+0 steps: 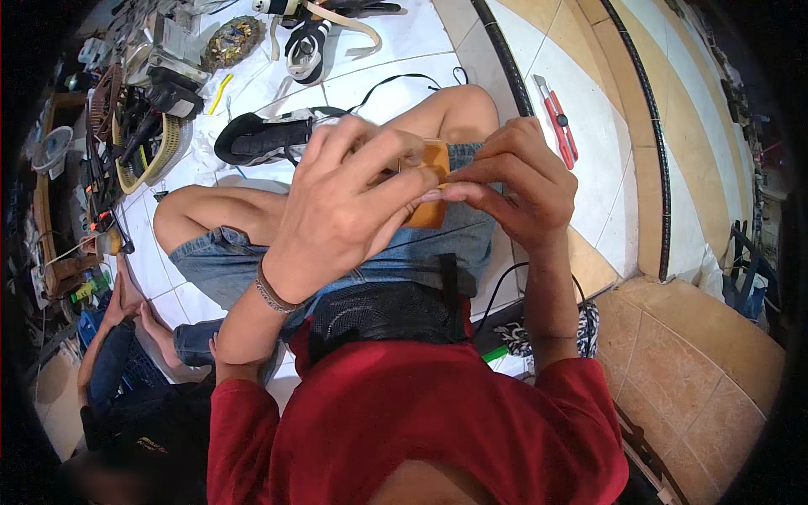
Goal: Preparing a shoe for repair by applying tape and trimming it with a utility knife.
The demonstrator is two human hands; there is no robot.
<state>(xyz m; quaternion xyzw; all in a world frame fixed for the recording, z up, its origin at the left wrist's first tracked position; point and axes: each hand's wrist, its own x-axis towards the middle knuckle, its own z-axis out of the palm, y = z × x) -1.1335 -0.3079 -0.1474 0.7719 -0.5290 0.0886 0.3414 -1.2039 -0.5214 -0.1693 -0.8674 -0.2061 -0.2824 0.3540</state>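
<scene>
Over my lap, an orange-brown flat piece [427, 216] with straight edges shows between my hands. My left hand [341, 206] is closed, its thumb and fingers pinching at the piece, and a bracelet circles that wrist. From the other side my right hand [526, 181] pinches at its edge, fingertips almost touching those of the left. The fingers hide part of the piece, and whether something smaller is held there too cannot be made out. Beyond my left hand a black and white shoe [265, 139] lies on its side on the tiles.
A red utility knife [557, 122] lies on the floor to the right. Another shoe [305, 52] and a bowl of small parts [234, 44] are at the far side. A yellow basket [160, 160] of tools stands left. Another person [126, 379] sits at lower left.
</scene>
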